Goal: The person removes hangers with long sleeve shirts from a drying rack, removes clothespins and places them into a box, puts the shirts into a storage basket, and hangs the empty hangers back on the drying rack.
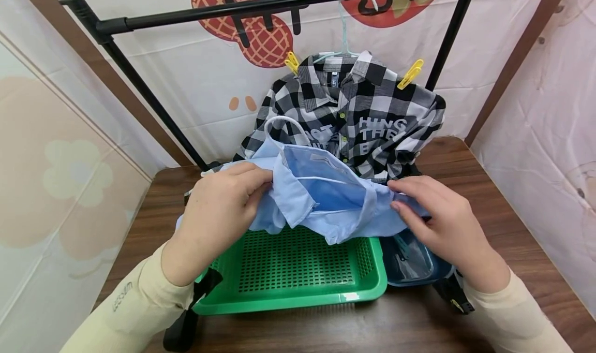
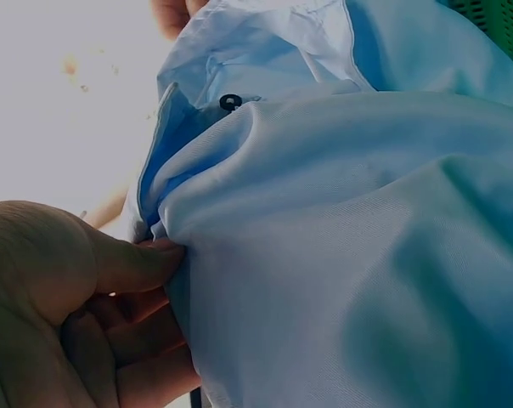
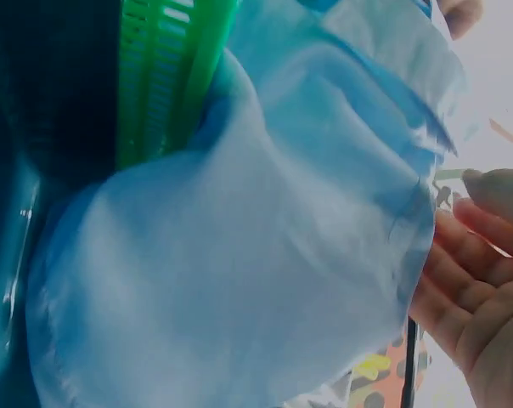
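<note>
A light blue collared shirt (image 1: 291, 192) is held up above the green basket, with a white hanger (image 1: 285, 119) whose hook rises from behind its collar. The left hand (image 1: 216, 208) pinches the shirt at its left shoulder; in the left wrist view the thumb of the left hand (image 2: 95, 306) presses the cloth edge against the fingers. At the other shoulder the right hand (image 1: 442, 218) has its thumb and forefinger apart at the cloth. In the right wrist view the right hand (image 3: 481, 272) lies with extended fingers along the edge of the shirt (image 3: 197, 272).
A green basket (image 1: 288, 304) stands on the wooden table (image 1: 326, 332), a blue container (image 1: 414, 270) beside it. Behind, a black rack (image 1: 242, 10) carries a checked shirt (image 1: 386, 99) on a hanger with yellow clips (image 1: 411, 74).
</note>
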{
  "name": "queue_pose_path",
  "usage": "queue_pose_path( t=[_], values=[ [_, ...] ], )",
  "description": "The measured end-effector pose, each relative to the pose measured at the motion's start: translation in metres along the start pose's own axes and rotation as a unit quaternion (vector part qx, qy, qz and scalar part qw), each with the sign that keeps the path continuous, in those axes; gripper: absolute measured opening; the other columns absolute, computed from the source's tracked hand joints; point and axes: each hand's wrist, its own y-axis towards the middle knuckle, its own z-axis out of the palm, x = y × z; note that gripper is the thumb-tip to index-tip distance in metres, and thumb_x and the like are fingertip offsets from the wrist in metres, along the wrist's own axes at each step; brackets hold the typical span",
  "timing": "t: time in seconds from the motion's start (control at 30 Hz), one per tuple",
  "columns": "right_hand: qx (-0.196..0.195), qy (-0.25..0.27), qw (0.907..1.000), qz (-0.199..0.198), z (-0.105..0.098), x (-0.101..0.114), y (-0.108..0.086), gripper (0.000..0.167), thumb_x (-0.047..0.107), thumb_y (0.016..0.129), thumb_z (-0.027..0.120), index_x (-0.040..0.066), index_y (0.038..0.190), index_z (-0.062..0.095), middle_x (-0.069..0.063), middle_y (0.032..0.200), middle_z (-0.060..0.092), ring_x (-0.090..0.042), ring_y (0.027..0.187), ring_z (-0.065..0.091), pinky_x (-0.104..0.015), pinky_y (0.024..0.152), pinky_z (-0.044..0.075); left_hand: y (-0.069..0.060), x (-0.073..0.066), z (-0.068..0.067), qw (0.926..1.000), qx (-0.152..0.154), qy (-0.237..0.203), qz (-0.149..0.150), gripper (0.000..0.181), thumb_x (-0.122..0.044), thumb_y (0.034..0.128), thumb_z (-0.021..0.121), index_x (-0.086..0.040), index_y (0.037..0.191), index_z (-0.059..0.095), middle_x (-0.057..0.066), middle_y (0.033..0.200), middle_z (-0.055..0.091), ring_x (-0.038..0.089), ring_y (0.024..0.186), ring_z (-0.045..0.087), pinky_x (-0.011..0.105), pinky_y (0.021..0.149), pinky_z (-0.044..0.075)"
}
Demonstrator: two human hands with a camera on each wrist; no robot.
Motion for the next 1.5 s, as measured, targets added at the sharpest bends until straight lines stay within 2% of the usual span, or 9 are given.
queue_pose_path(
  t=[0.07, 0.13, 0.3, 0.47, 0.67, 0.9, 1.03, 1.27, 1.5],
  values=[
    [-0.008, -0.015, 0.9995, -0.026, 0.003, 0.005, 0.001, 0.044, 0.041, 0.105, 0.058, 0.003, 0.123, 0.072, -0.009, 0.115, 0.073, -0.022, 0.103, 0.069, -0.012, 0.103, 0.044, 0.001, -0.002, 0.001, 1.0, 0.001, 0.002, 0.003, 0.012, -0.005, 0.0922, 0.074, -0.014, 0.098, 0.079, -0.001, 0.093, 0.076, 0.015, 0.076, 0.07, 0.036, 0.058, 0.055],
    [-0.008, -0.037, 0.9982, -0.047, 0.007, 0.009, 0.001, 0.045, 0.04, 0.105, 0.058, 0.001, 0.123, 0.072, -0.012, 0.115, 0.072, -0.025, 0.103, 0.07, -0.021, 0.101, 0.05, 0.001, -0.005, 0.001, 1.0, 0.0, 0.004, 0.007, 0.012, -0.005, 0.0921, 0.074, -0.014, 0.098, 0.079, 0.0, 0.093, 0.076, 0.015, 0.075, 0.07, 0.035, 0.056, 0.054],
    [-0.012, -0.068, 0.9949, -0.073, 0.014, 0.015, 0.001, 0.041, 0.034, 0.108, 0.055, -0.002, 0.117, 0.073, -0.012, 0.106, 0.073, -0.024, 0.094, 0.072, -0.04, 0.08, 0.059, -0.002, -0.013, -0.002, 0.9997, -0.009, 0.008, 0.023, 0.015, -0.001, 0.0908, 0.073, -0.013, 0.097, 0.079, -0.001, 0.093, 0.076, 0.016, 0.073, 0.072, 0.035, 0.055, 0.055],
    [-0.023, -0.117, 0.9883, -0.096, 0.012, 0.017, 0.0, 0.033, 0.02, 0.109, 0.052, -0.003, 0.109, 0.074, -0.011, 0.096, 0.072, -0.023, 0.081, 0.071, -0.039, 0.07, 0.061, -0.005, -0.019, -0.005, 0.9992, -0.015, 0.011, 0.035, 0.018, 0.003, 0.0902, 0.071, -0.012, 0.099, 0.079, 0.0, 0.092, 0.076, 0.015, 0.076, 0.073, 0.035, 0.057, 0.057],
    [-0.004, -0.167, 0.9825, -0.082, 0.005, 0.011, -0.002, 0.035, 0.016, 0.111, 0.044, -0.005, 0.109, 0.072, -0.015, 0.096, 0.07, -0.028, 0.08, 0.07, -0.043, 0.066, 0.06, -0.009, -0.017, -0.008, 0.9983, -0.04, 0.009, 0.04, 0.02, 0.006, 0.0897, 0.069, -0.011, 0.098, 0.078, 0.0, 0.092, 0.076, 0.015, 0.072, 0.072, 0.034, 0.053, 0.054],
    [0.008, -0.133, 0.9895, -0.055, -0.001, 0.0, -0.002, 0.04, 0.028, 0.111, 0.047, -0.001, 0.108, 0.075, -0.012, 0.096, 0.072, -0.025, 0.081, 0.072, -0.04, 0.069, 0.061, -0.012, -0.011, -0.015, 0.9969, -0.062, 0.015, 0.046, 0.022, 0.007, 0.089, 0.068, -0.011, 0.098, 0.077, 0.0, 0.094, 0.076, 0.015, 0.07, 0.07, 0.032, 0.054, 0.054],
    [0.007, -0.108, 0.993, -0.047, -0.006, -0.003, -0.001, 0.041, 0.032, 0.11, 0.049, 0.002, 0.107, 0.076, -0.009, 0.094, 0.073, -0.02, 0.08, 0.072, -0.037, 0.07, 0.06, -0.012, -0.008, -0.018, 0.9973, -0.059, 0.011, 0.043, 0.023, 0.007, 0.0886, 0.069, -0.011, 0.1, 0.078, 0.001, 0.096, 0.076, 0.016, 0.074, 0.072, 0.035, 0.061, 0.058],
    [0.018, -0.056, 0.9974, -0.042, -0.011, -0.007, -0.001, 0.038, 0.036, 0.109, 0.051, 0.008, 0.105, 0.077, 0.001, 0.093, 0.073, -0.008, 0.074, 0.066, -0.023, 0.069, 0.056, -0.012, -0.003, -0.022, 0.9986, -0.043, -0.003, 0.029, 0.021, 0.005, 0.088, 0.074, -0.011, 0.102, 0.078, 0.003, 0.101, 0.077, 0.02, 0.089, 0.074, 0.04, 0.073, 0.061],
    [0.023, -0.063, 0.9968, -0.043, -0.012, -0.005, -0.002, 0.039, 0.036, 0.109, 0.051, 0.008, 0.103, 0.076, 0.001, 0.091, 0.073, -0.007, 0.073, 0.066, -0.023, 0.067, 0.055, -0.017, 0.004, -0.021, 0.999, -0.034, -0.008, 0.029, 0.022, 0.005, 0.0869, 0.075, -0.011, 0.102, 0.078, 0.002, 0.101, 0.077, 0.018, 0.091, 0.073, 0.039, 0.074, 0.061]
  ],
)
